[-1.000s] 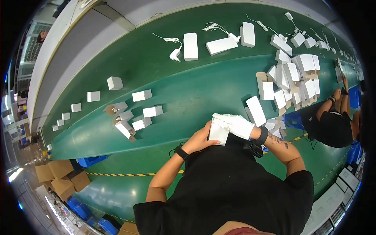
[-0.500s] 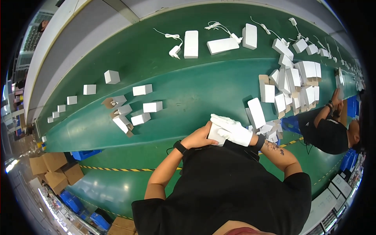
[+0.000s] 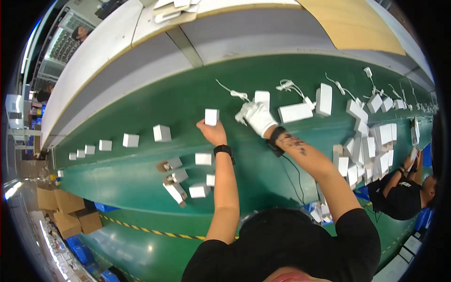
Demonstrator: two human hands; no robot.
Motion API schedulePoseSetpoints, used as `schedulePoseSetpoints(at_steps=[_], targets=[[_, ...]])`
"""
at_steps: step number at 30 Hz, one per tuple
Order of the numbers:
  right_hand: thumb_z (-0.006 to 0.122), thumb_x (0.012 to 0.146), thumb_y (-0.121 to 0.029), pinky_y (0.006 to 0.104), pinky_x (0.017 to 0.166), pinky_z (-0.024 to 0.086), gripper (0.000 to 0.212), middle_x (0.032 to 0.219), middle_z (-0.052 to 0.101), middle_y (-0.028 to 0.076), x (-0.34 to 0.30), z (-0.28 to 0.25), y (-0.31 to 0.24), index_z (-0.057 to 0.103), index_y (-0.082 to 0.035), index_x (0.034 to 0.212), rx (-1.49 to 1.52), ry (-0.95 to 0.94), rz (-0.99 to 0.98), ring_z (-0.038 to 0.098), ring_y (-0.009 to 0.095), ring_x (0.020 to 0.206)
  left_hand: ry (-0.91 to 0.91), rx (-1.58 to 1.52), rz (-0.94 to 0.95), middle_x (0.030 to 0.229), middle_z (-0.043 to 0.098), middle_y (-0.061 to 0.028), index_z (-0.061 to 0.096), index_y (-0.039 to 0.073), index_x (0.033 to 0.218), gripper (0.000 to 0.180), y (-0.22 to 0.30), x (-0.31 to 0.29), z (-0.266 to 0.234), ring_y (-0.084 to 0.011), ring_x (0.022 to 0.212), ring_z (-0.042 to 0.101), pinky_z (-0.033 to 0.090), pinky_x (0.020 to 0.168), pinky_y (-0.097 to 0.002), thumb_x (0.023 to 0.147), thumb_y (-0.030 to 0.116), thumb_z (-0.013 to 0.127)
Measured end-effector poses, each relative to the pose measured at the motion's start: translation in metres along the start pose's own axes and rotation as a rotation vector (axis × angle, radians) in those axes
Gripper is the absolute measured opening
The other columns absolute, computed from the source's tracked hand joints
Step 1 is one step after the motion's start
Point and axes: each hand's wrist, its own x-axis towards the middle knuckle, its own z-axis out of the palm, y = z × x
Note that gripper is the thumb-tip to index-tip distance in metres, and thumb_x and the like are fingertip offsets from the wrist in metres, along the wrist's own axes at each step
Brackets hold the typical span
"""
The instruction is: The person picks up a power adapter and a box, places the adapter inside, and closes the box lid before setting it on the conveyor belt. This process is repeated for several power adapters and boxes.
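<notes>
My left hand (image 3: 214, 134) reaches forward with its fingers around a small white box (image 3: 212, 117), held upright on the green surface. In a white glove, my right hand (image 3: 257, 118) is at the end of a white charging cable (image 3: 233, 92), its fingers curled over the white power adapter there. The glove hides most of that adapter. Just beyond the right hand stands a white box (image 3: 262, 97), partly covered by it. To its right lies a longer white box (image 3: 295, 113), with a coiled cable (image 3: 290, 87) and adapter behind it.
White boxes (image 3: 162, 133) line up toward the far left. Open boxes (image 3: 174, 191) and closed ones lie nearer on the green belt (image 3: 263, 174). Many boxes are heaped at right (image 3: 361, 150), beside a co-worker (image 3: 399, 197). A raised shelf (image 3: 263, 35) borders the back.
My hands have parted and moved forward from near my body. The left carries the small white box to the back strip; the right has reached the cable and adapter. The view has tilted forward.
</notes>
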Motion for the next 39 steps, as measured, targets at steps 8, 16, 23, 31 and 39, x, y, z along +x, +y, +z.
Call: schedulePoseSetpoints(at_steps=[8, 16, 23, 31, 39], targets=[[0.057, 0.075, -0.016, 0.0418, 0.064, 0.046, 0.011, 0.074, 0.062, 0.009, 0.046, 0.093, 0.019, 0.066, -0.012, 0.081, -0.186, -0.386, -0.007, 0.060, 0.023, 0.071, 0.083, -0.188, 0.156, 0.136, 0.035, -0.0214, 0.029, -0.004, 0.134, 0.063, 0.044, -0.045, 0.007, -0.0326, 0.125, 0.036, 0.030, 0.103, -0.0440, 0.082, 0.007, 0.063], [0.066, 0.077, -0.018, 0.0310, 0.066, 0.049, 0.027, 0.094, 0.059, 0.002, -0.016, -0.097, -0.004, 0.062, -0.006, 0.101, 1.719, 0.082, 0.134, 0.057, 0.015, 0.079, -0.731, -1.548, -1.256, 0.114, 0.059, -0.0146, 0.049, -0.002, 0.118, 0.052, 0.074, -0.139, -0.043, -0.0229, 0.106, 0.056, 0.044, 0.085, -0.0317, 0.094, 0.045, 0.048], [0.065, 0.081, -0.017, 0.0193, 0.063, 0.046, 0.032, 0.093, 0.057, 0.003, -0.140, -0.122, -0.048, 0.058, -0.004, 0.109, 1.932, 0.401, 0.624, 0.054, 0.008, 0.082, -0.706, -1.516, -0.818, 0.114, 0.059, -0.0143, 0.052, 0.000, 0.117, 0.040, 0.080, -0.139, -0.024, -0.0242, 0.107, 0.056, 0.043, 0.090, -0.0338, 0.098, 0.034, 0.042], [0.065, 0.082, -0.012, 0.0251, 0.070, 0.051, 0.047, 0.104, 0.060, 0.007, -0.150, -0.094, -0.064, 0.047, -0.003, 0.125, 0.390, 0.329, 0.388, 0.059, 0.013, 0.086, -0.779, -1.100, -0.271, 0.122, 0.056, -0.0142, 0.050, -0.001, 0.122, 0.040, 0.125, -0.169, -0.022, -0.0237, 0.111, 0.054, 0.041, 0.096, -0.0359, 0.100, 0.030, 0.037], [0.060, 0.086, -0.017, 0.0190, 0.059, 0.048, 0.051, 0.097, 0.061, 0.003, -0.168, -0.105, -0.029, 0.046, -0.004, 0.133, 1.835, 0.273, 0.944, 0.057, 0.008, 0.075, -0.860, -0.812, -0.294, 0.138, 0.042, -0.0144, 0.047, -0.003, 0.126, 0.050, 0.057, -0.120, 0.042, -0.0219, 0.119, 0.048, 0.036, 0.101, -0.0347, 0.094, 0.035, 0.050]])
